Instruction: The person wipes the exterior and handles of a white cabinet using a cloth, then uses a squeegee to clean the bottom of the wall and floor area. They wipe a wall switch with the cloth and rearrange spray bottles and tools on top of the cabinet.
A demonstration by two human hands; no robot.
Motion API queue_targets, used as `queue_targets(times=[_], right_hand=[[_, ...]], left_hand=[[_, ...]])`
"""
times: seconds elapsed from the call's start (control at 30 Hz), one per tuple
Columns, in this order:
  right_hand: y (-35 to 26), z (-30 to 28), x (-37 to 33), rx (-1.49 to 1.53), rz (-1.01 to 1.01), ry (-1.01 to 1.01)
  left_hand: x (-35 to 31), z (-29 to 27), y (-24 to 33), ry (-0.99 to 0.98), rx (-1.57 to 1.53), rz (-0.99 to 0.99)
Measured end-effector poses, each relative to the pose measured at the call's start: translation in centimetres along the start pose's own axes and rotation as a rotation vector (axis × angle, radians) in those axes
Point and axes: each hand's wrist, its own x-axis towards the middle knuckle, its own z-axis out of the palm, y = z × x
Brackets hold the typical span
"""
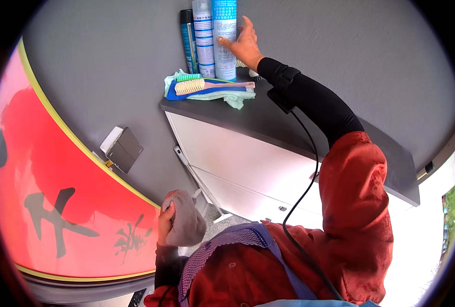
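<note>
My right hand reaches to a tall blue-and-white can on the cabinet top. Its thumb lies across the can's side while the other fingers point up, apart from the thumb; whether the thumb presses on the can is unclear. A blue-and-white spray can and a dark can with a black cap stand just left of it. Down at my left side, my left hand is closed on a folded grey cloth. In front of the cans, a pale-bristled brush rests on green and blue cloths.
The dark-topped white cabinet runs along the grey wall. A large red panel with dark characters curves along my left. A white-handled floor tool leans by the cabinet. A small box is mounted on the wall. A black cable hangs from my right wrist.
</note>
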Motion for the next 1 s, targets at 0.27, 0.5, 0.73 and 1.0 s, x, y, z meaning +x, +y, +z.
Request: queue_targets(times=[0.27, 0.5, 0.73, 1.0], right_hand=[[-3.3, -3.5, -6.8, -0.299, -0.461, -0.534], [-13.8, -5.5, -12.8, -0.326, -0.62, -0.864], [-18.0, -1.0, -19.9, -0.44, -0.539, -1.196], [-11.2, 0.0, -11.3, -0.876, -0.539, -0.652]], left_hand=[[-4.0, -4.1, -0.1, 0.167, -0.207, -0.068], [-6.5, -7.5, 0.4, 0.173, -0.166, -0.099], [-7.8, -10.3, -2.1, 0.155, -0.187, -0.091], [-9.0, -11.8, -2.9, 0.08, -0.213, -0.071]])
